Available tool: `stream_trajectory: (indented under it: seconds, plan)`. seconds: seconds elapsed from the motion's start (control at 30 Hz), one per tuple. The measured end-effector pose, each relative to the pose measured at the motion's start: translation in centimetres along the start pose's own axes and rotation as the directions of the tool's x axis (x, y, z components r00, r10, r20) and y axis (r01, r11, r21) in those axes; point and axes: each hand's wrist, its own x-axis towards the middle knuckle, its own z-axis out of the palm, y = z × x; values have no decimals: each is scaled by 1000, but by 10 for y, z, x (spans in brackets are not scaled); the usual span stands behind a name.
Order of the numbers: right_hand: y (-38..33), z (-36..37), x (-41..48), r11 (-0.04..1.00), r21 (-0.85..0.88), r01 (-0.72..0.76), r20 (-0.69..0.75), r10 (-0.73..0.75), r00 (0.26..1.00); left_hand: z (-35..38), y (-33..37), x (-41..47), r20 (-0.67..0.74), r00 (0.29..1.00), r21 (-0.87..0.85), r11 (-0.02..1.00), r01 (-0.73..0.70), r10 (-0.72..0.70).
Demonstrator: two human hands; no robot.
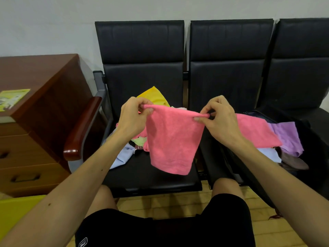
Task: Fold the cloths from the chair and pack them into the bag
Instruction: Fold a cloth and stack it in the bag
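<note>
Held up over the black chair seat: a pink towel, pinched at its two top corners. Left hand on one corner, right hand on the other, fingers of both curled tight onto the rolled hem. Lower edge hanging free, just above the seat front and apparently not touching it.

Behind the towel on that same seat, a loose unfolded heap: a yellow cloth at the back, a light blue cloth toward the left edge. To the right of the seat, the dark bag, open, with a folded pink towel and a purple cloth already inside.

Likely trouble from here:
- A thin pinch on a rolled hem (slippery stuff, terry) giving way, with one corner dropping onto the heap or past the seat front to the floor.
- A skewed fold, from corners brought together unevenly while the cloth hangs unsupported.
- A snag on the heap when lowering, dragging loose cloths off the seat edge.
- A bulky fold sitting badly on the cloths already in the bag.
</note>
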Motion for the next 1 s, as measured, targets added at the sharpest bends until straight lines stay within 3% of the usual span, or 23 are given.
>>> stream_trajectory:
  seconds: [0.13, 0.27, 0.3, 0.37, 0.4, 0.43, 0.53, 0.6, 0.67, 0.73, 0.8, 0.9, 1.0]
  plan:
    - [0, -12, -1, 946, 268, -181, 207, 127, 970, -4, -1, -3, 94, 995, 2, 1000, -23, 23]
    - [-8, -28, -3, 848, 478, -229, 272, 105, 956, -17, -1, -10, 201, 975, -96, 993, -73, 91]
    - [-10, -34, -4, 759, 608, -232, 276, 72, 958, -21, 3, -15, 225, 971, -186, 982, -39, 81]
    - [-13, -46, -11, 484, 852, -201, 254, -45, 966, -29, 15, -27, 263, 963, -433, 899, 67, 55]
    - [-15, -46, -20, 426, 882, -201, 268, -102, 958, -33, 23, -32, 251, 967, -526, 845, 98, 45]
    - [-19, -39, -33, 449, 859, -246, 333, -126, 934, -36, 28, -34, 213, 976, -570, 817, 87, 45]
    - [-20, 12, -93, 626, 608, -488, 630, -7, 776, -31, 30, -33, 85, 993, -533, 846, -21, 78]
    - [-25, 35, -119, 606, 559, -566, 669, 73, 740, -23, 27, -31, 35, 998, -487, 873, -34, 58]
    - [-32, 41, -127, 477, 572, -668, 673, 194, 714, -17, 18, -31, 35, 999, -450, 892, 26, -12]
    - [-38, 42, -129, 247, 573, -782, 719, 307, 624, -15, 9, -27, 48, 990, -437, 888, 141, -133]
    - [-39, 40, -131, 0, 539, -842, 804, 298, 514, -14, -1, -22, 112, 948, -449, 836, 316, -298]
    - [-39, 37, -127, -260, 472, -842, 880, 94, 465, -13, -14, -24, 343, 789, -453, 646, 615, -510]
    - [-35, 40, -128, -405, 473, -782, 849, -26, 527, -5, -12, -40, 553, 644, -565, 330, 757, -529]
